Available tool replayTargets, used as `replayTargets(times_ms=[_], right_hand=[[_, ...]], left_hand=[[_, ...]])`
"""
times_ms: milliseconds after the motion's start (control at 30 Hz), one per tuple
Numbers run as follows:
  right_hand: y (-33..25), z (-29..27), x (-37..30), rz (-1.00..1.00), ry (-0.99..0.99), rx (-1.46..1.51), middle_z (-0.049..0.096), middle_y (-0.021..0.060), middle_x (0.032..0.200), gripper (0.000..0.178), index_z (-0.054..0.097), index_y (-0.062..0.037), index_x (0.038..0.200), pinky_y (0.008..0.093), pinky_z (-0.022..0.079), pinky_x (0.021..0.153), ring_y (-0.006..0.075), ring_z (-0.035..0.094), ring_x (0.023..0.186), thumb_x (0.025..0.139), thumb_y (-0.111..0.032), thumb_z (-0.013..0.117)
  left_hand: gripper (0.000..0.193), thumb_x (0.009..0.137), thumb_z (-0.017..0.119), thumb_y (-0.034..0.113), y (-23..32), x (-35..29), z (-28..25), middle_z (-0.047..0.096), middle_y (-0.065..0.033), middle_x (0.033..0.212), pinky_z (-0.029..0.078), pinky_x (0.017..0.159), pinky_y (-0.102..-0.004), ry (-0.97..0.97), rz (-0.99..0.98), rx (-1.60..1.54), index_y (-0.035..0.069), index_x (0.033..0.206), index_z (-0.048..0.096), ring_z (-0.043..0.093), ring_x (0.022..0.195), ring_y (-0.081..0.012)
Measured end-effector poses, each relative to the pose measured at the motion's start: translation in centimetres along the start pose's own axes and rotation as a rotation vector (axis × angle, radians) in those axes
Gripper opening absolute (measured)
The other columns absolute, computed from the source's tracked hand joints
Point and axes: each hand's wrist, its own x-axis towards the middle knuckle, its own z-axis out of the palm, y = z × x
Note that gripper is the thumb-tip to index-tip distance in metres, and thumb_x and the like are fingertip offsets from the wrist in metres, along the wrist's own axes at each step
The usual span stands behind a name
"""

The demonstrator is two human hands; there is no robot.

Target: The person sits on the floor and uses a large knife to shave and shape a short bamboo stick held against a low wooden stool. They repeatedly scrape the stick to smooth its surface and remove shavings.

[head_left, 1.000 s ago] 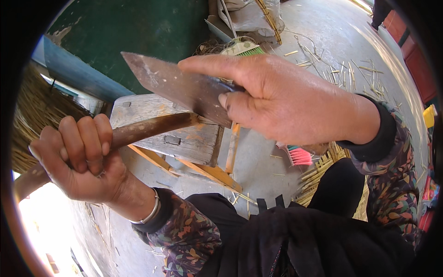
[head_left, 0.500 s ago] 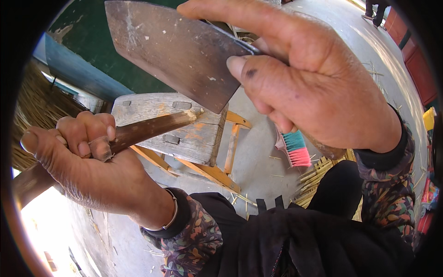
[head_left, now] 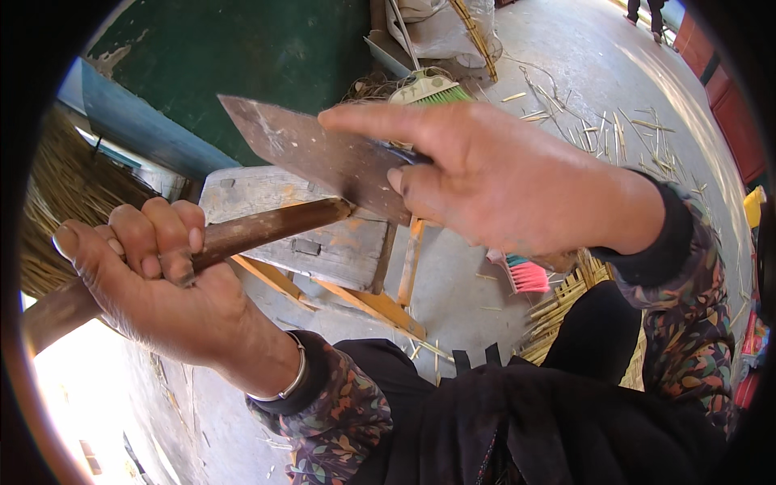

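Observation:
My left hand (head_left: 153,279) grips a brown bamboo pole (head_left: 250,230) that runs from the lower left up to its cut end near the middle. My right hand (head_left: 501,174) holds a broad, worn cleaver blade (head_left: 315,153), index finger stretched along its back. The blade's lower edge rests at the pole's end, just above a weathered wooden stool (head_left: 323,242). A thin bangle circles my left wrist.
A bundle of straw-coloured broom bristles (head_left: 61,194) lies at the left. Behind the stool is a green wall (head_left: 242,56). A green brush (head_left: 428,89) and a pink brush (head_left: 521,275) lie on the concrete floor among scattered bamboo slivers (head_left: 614,129). Split bamboo strips (head_left: 558,311) sit by my knee.
The cleaver was raised high half a second ago and has come back down onto the end of the pole. My left hand kept its grip, shifting slightly.

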Motion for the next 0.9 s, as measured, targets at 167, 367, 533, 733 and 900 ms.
replayTargets(times_ms=[167, 367, 533, 733, 900], right_hand=[[-1.1, -1.0, 0.2, 0.099, -0.115, -0.038, 0.055, 0.0032, 0.062, 0.049, 0.040, -0.0120, 0.140, 0.0246, 0.046, 0.045, 0.0080, 0.050, 0.043, 0.092, -0.007, 0.044], [-0.3, 0.4, 0.1, -0.046, -0.012, -0.156, 0.051, 0.0052, 0.059, 0.048, 0.042, -0.0083, 0.138, 0.0303, 0.046, 0.051, 0.0146, 0.052, 0.048, 0.090, -0.008, 0.046], [-0.1, -0.1, -0.2, 0.007, -0.102, -0.161, 0.048, 0.0040, 0.054, 0.048, 0.042, -0.0080, 0.137, 0.0297, 0.045, 0.053, 0.0129, 0.054, 0.054, 0.090, -0.007, 0.044], [-1.8, -1.3, 0.4, 0.025, -0.075, -0.139, 0.053, 0.0082, 0.063, 0.035, 0.048, -0.0055, 0.125, 0.0295, 0.044, 0.053, 0.0177, 0.053, 0.057, 0.091, -0.007, 0.043], [-0.4, 0.0, 0.4, 0.039, -0.063, -0.047, 0.060, 0.0269, 0.082, 0.026, 0.058, 0.0036, 0.104, 0.0421, 0.049, 0.066, 0.0405, 0.061, 0.072, 0.090, -0.017, 0.049]], left_hand=[[0.044, 0.096, 0.055, 0.031, -0.2, 0.2, -0.7, 0.027, 0.0051, 0.050, 0.028, 0.046, -0.0237, -0.081, -0.019, -0.076, 0.019, 0.061, 0.030, 0.025, 0.040, -0.0052], [0.046, 0.096, 0.054, 0.032, -0.3, 0.6, -1.2, 0.027, 0.0051, 0.050, 0.027, 0.045, -0.0235, -0.154, -0.047, -0.126, 0.019, 0.059, 0.029, 0.025, 0.040, -0.0049], [0.047, 0.097, 0.052, 0.032, -0.3, 0.5, -1.3, 0.027, 0.0050, 0.049, 0.026, 0.045, -0.0230, -0.174, -0.031, -0.093, 0.020, 0.058, 0.028, 0.024, 0.040, -0.0050], [0.047, 0.098, 0.050, 0.032, -0.3, 0.9, -1.4, 0.026, 0.0050, 0.050, 0.025, 0.045, -0.0231, -0.249, -0.057, -0.186, 0.020, 0.058, 0.028, 0.023, 0.040, -0.0045], [0.046, 0.098, 0.048, 0.032, -0.4, 0.7, -1.6, 0.027, 0.0048, 0.050, 0.025, 0.044, -0.0228, -0.254, -0.034, -0.137, 0.019, 0.059, 0.029, 0.023, 0.040, -0.0046]])
